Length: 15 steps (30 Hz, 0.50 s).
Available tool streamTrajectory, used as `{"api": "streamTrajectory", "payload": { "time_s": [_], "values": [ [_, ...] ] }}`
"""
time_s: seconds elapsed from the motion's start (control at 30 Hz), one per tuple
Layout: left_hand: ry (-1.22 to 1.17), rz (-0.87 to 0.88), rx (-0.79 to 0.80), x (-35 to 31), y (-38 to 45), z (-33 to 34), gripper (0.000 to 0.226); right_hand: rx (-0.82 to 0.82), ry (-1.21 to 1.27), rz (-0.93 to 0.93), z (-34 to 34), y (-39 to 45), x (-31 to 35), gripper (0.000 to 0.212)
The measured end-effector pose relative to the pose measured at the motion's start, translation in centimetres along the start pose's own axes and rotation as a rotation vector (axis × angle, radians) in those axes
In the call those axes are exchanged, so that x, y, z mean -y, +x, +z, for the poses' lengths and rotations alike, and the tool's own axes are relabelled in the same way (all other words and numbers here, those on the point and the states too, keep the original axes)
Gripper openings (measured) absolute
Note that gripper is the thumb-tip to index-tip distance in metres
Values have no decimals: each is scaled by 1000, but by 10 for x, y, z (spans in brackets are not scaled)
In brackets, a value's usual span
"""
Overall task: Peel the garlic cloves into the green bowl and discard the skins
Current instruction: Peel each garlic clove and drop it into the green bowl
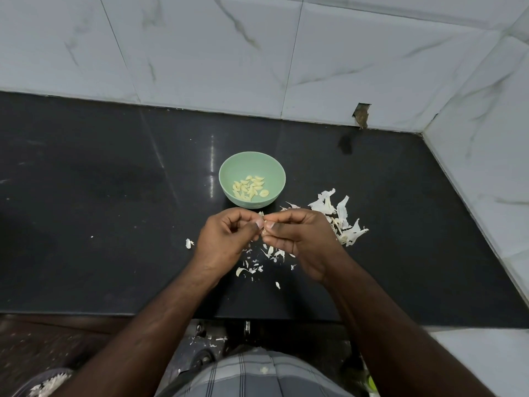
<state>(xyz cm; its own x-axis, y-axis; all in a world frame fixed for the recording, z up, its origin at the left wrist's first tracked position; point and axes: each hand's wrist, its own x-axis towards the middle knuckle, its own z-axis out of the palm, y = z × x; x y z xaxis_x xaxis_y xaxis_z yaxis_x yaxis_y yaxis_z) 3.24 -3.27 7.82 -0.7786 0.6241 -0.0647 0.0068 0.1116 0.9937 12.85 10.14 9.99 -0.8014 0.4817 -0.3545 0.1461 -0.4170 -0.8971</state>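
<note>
we've got both hands, left hand (226, 239) and right hand (297, 239), fingers pinching garlic clove (265, 224) over worktop (114, 196), just in front of green bowl (252, 179). clove tiny, slick; skin papery, probably tears easy, so grab loose skin tip.

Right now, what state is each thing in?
green bowl: upright, holds peeled cloves
peeled cloves: loose in bowl
garlic clove: pinched between both hands, partly skinned
left hand: pinching clove
right hand: pinching clove
skins: scattered on counter
</note>
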Motion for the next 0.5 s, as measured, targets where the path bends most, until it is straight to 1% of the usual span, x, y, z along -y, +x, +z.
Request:
{"api": "streamTrajectory", "payload": {
  "time_s": [0.17, 0.3, 0.43, 0.5],
  "values": [
    [-40, -9, 105, -2, -2, -4, 17, -30, -22, 14, 0, -2, 5, 15],
    [40, 7, 87, -4, -1, -4, 13, 6, -48, 66, -1, -3, 8, 12],
    [17, 17, 98, -3, -2, -5, 10, 5, -56, 91, -2, -3, 10, 7],
    [2, 24, 101, -2, -2, -5, 10, -6, -69, 84, -1, -2, 9, 8]
  ]
}}
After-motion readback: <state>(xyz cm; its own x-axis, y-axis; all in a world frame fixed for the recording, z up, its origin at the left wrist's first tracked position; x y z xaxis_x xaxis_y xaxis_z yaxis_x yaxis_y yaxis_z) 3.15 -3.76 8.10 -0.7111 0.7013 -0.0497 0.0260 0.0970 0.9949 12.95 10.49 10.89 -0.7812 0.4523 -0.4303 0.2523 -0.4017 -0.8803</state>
